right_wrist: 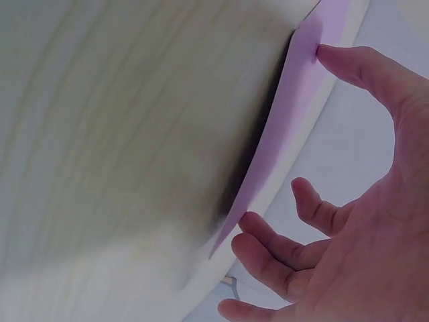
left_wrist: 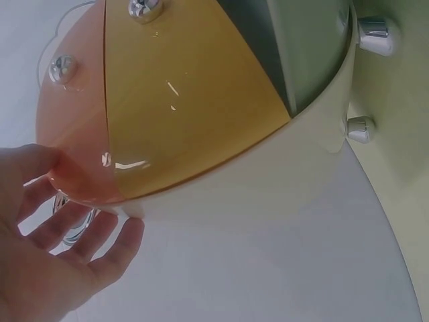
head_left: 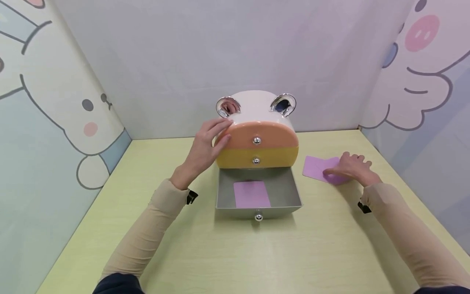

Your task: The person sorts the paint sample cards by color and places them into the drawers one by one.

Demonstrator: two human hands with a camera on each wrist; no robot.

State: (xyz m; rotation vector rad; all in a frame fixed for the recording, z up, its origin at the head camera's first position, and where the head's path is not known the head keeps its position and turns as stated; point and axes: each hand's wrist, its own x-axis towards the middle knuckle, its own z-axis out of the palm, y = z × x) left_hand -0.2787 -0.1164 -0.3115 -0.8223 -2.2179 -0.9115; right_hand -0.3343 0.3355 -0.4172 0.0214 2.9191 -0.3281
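A bear-eared drawer box (head_left: pixel 258 108) stands at the table's back, its orange and yellow drawers closed. The grey bottom drawer (head_left: pixel 225 188) is pulled out, with a pink-purple square (head_left: pixel 251 194) inside. My left hand (head_left: pixel 201 151) rests against the box's upper left side, thumb by the orange drawer (left_wrist: pixel 74 134) and relaxed fingers along the white shell. Right of the box lies a pink-purple envelope (head_left: pixel 313 167). My right hand (head_left: pixel 350 167) reaches over its right part, fingers spread. In the right wrist view, the thumb touches the envelope (right_wrist: pixel 285 121) and a fingertip meets its edge.
The pale wood-grain table (head_left: pixel 253 257) extends in front of the open drawer. A white backdrop (head_left: pixel 205 61) stands close behind the box. Cartoon-printed panels flank the table on the left (head_left: pixel 47 122) and right (head_left: pixel 440 134).
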